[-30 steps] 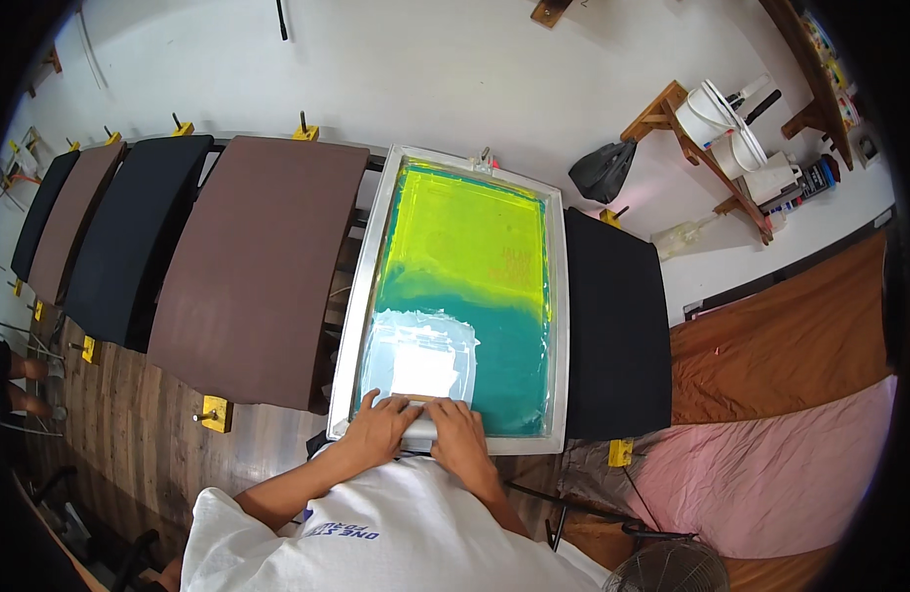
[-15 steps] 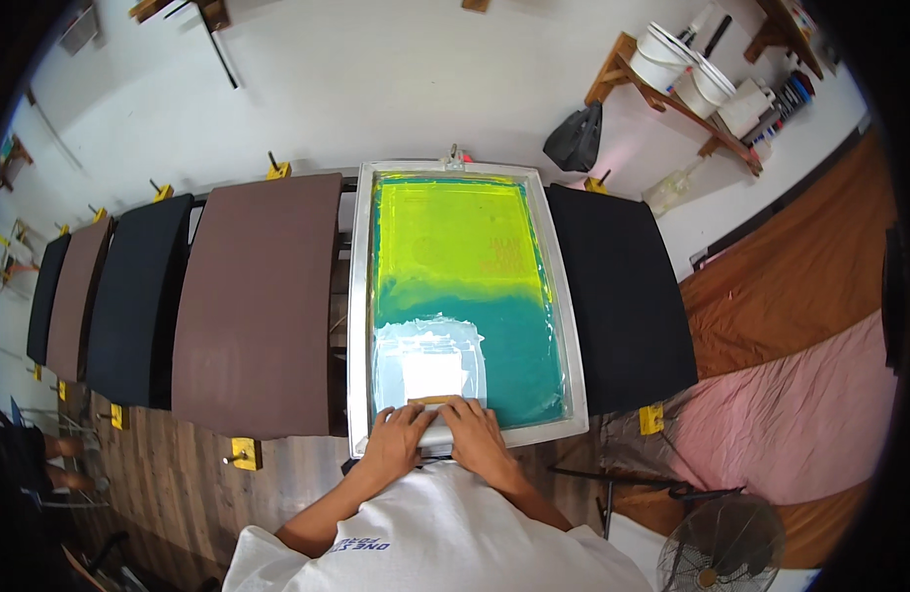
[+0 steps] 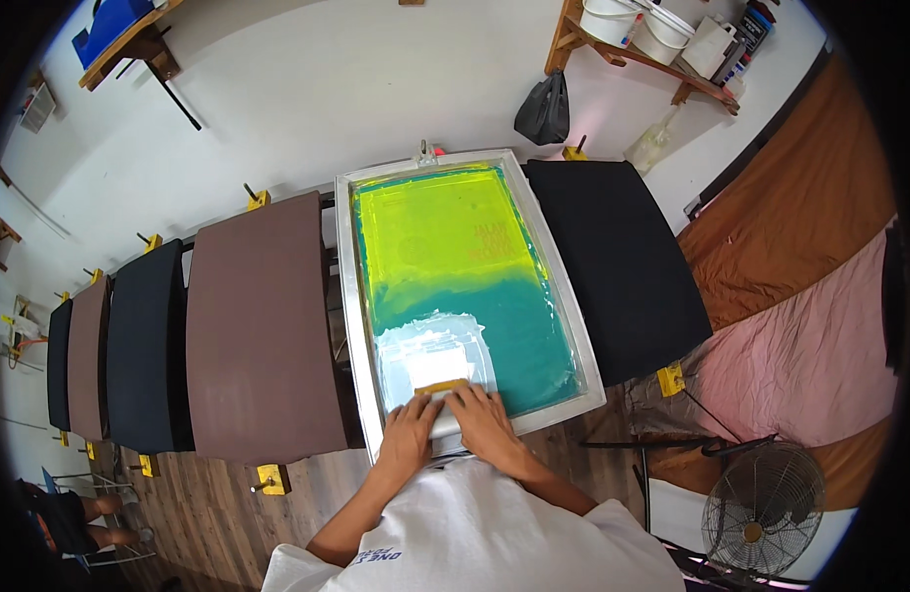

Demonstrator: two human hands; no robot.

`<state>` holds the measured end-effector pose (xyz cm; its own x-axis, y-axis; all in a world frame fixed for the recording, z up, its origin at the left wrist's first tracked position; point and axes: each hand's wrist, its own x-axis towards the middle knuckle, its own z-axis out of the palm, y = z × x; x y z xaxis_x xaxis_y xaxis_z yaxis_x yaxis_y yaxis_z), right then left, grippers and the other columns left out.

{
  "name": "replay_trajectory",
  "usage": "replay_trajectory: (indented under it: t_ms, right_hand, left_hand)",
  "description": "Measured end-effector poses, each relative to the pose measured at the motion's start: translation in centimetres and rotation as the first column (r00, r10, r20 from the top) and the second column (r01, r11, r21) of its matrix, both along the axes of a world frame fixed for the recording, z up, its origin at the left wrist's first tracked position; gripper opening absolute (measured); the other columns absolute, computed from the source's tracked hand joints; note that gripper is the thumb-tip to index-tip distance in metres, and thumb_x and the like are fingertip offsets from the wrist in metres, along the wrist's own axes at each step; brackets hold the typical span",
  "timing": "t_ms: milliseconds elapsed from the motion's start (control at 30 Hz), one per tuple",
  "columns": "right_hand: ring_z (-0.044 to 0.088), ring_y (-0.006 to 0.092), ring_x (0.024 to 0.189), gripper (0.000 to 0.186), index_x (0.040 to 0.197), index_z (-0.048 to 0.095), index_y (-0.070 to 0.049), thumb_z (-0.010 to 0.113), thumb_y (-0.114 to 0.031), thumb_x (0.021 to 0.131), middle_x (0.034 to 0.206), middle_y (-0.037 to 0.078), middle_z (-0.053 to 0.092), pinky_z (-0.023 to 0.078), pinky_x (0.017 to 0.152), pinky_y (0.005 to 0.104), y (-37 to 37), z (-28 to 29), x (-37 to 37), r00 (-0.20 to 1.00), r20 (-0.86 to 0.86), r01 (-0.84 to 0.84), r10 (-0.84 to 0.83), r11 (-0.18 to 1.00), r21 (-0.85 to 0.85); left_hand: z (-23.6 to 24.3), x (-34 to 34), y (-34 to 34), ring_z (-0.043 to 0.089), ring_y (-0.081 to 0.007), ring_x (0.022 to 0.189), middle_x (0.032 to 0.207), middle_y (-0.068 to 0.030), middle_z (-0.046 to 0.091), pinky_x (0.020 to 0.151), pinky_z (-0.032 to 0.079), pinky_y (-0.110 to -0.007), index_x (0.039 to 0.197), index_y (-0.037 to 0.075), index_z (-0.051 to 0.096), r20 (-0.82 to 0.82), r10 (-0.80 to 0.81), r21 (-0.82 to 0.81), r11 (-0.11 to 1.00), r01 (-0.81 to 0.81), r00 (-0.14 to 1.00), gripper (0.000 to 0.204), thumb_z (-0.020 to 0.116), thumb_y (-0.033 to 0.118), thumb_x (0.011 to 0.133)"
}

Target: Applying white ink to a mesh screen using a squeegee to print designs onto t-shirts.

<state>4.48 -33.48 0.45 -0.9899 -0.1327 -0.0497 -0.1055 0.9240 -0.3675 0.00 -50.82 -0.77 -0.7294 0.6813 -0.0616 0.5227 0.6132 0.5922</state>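
Observation:
A screen-printing frame with a pale metal rim (image 3: pixel 585 367) lies in front of me. Its mesh is teal (image 3: pixel 519 340) in the near half and coated yellow-green (image 3: pixel 425 227) in the far half, where small reversed lettering shows. Near the lower left of the mesh is a white ink patch (image 3: pixel 416 345) with a brighter rectangle inside. At its near edge sits a squeegee (image 3: pixel 442 386), a yellow-brown bar. My left hand (image 3: pixel 408 434) and my right hand (image 3: pixel 480 424) are closed on it side by side, fingertips along its near side. Palms and thumbs are partly hidden.
Padded brown (image 3: pixel 258 326) and black (image 3: pixel 144 345) printing boards line up leftward; another black board (image 3: pixel 623 266) stands right. Yellow clamps (image 3: pixel 271 480) jut from their ends. A fan (image 3: pixel 763 508) stands lower right, beside hanging cloth (image 3: pixel 800 227). Buckets (image 3: pixel 662 35) fill a wall shelf. Someone's legs (image 3: pixel 105 518) show lower left.
The view has tilted, so the boards and frame appear turned. More of the squeegee's bar shows above my fingers. Both hands stay on it near the frame's close end.

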Motion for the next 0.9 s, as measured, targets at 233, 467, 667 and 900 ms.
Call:
replay_trajectory:
  t_ms: [233, 467, 667, 900]
  right_hand:
    - [0.054, 0.0282, 0.108, 0.04, 0.11, 0.061, -0.007, 0.068, -0.002, 0.07, 0.108, 0.01, 0.059, 0.04, 0.084, 0.0471, 0.3, 2.0, -1.4, 0.999, 0.052, -0.008, 0.005, 0.999, 0.054]
    - [0.05, 0.033, 0.116, 0.034, 0.114, 0.057, -0.004, 0.056, -0.001, 0.08, 0.118, 0.015, 0.054, 0.04, 0.085, 0.0475, 0.3, -0.9, -1.2, 0.997, -0.073, -0.001, 0.006, 0.998, 0.064]
    - [0.051, 0.0296, 0.113, 0.04, 0.115, 0.059, -0.004, 0.064, -0.002, 0.075, 0.116, 0.013, 0.056, 0.039, 0.085, 0.0465, 0.8, 2.3, 0.3, 0.985, 0.119, -0.126, 0.127, 0.992, -0.015]
    - [0.051, 0.0313, 0.113, 0.049, 0.116, 0.057, -0.005, 0.065, 0.003, 0.069, 0.117, 0.013, 0.054, 0.039, 0.088, 0.046, 0.9, 2.1, -3.1, 0.999, -0.015, -0.039, 0.04, 0.999, 0.02]
  left_hand:
    - [2.6, -1.4, 0.2, 0.056, -0.0328, 0.12, 0.129, -0.016, 0.059, 0.104, 0.04, -0.052, 0.131, 0.007, 0.056, 0.051, 0.001, -0.001, 1.0, -0.001, 0.999, 0.062, 0.063, -0.004, 0.07]
    - [0.1, -1.0, 0.5, 0.046, -0.033, 0.131, 0.14, -0.0155, 0.049, 0.106, 0.037, -0.051, 0.137, 0.009, 0.049, -0.014, 0.05, 0.014, 0.999, -0.049, 0.999, 0.074, 0.064, -0.009, 0.067]
    - [2.7, 1.2, 0.0, 0.052, -0.0307, 0.126, 0.137, -0.0151, 0.053, 0.106, 0.038, -0.051, 0.136, 0.009, 0.052, 0.065, 0.056, -0.057, 0.997, -0.052, 0.996, 0.071, 0.068, -0.004, 0.068]
    - [1.6, -1.7, 1.1, 0.051, -0.034, 0.127, 0.136, -0.0171, 0.055, 0.105, 0.039, -0.051, 0.13, 0.004, 0.056, 0.048, 0.132, 0.065, 0.989, -0.135, 0.99, 0.066, 0.063, -0.009, 0.066]
